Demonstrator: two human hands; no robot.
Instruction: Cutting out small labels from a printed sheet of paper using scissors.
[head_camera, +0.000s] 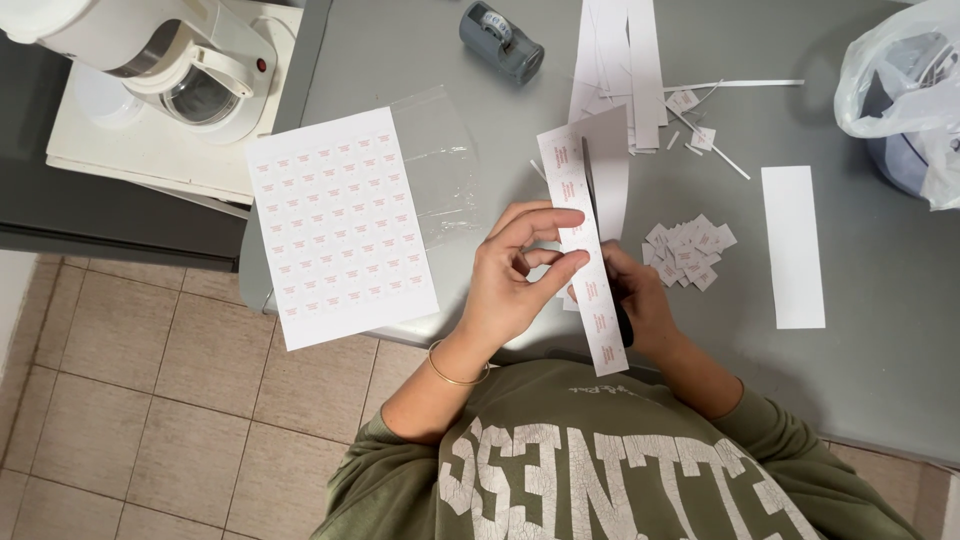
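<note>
Cutting a paper strip over a grey tabletop, beige floor tiles below.

The grey tabletop (880, 350) stands over a tiled floor (150, 400), with a white coffee maker (170, 60) on a lower surface well off beyond the left hand. The left hand (515, 275) pinches the paper strip (585, 260) between thumb and fingers; the right hand (640, 305), just behind the strip, is closed on dark scissors (588, 180). The strip's long axis runs from the chest away, leaning slightly left. A printed sheet (335, 225) lies beside the left hand, cut pieces (690, 250) near the right.
</note>
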